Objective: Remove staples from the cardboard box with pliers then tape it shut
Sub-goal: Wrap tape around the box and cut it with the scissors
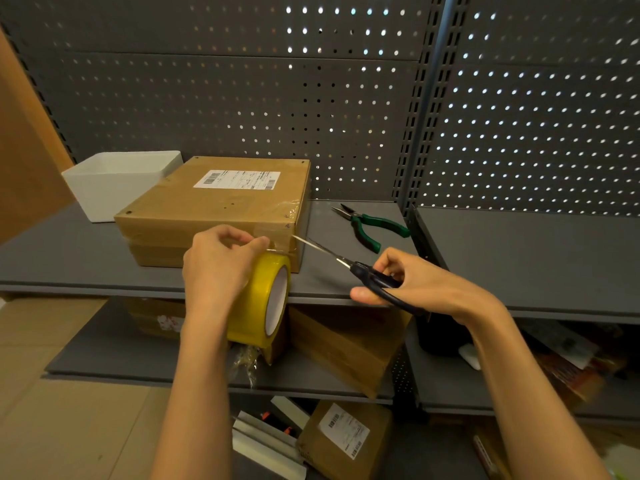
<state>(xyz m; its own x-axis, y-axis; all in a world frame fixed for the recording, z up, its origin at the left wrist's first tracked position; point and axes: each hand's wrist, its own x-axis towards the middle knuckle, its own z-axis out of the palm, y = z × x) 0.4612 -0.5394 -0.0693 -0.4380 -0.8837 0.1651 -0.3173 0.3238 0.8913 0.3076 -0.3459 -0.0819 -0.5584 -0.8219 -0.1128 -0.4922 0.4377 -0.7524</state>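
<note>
left hand (216,268) grip curled on tape roll (261,299), light, sticky; hold by its rim | right hand (412,282) grip closed around scissors (346,263) | cardboard box (221,206) just beyond both, stiff | pliers (370,226) beyond right, idle on the shelf (349,271)

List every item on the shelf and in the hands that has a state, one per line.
cardboard box: closed, lying flat, taped
tape roll: held by left hand, strip stretched to the box
scissors: gripped by right hand, blades at the tape
pliers: lying unused, jaws shut
white bin: upright behind the box
</note>
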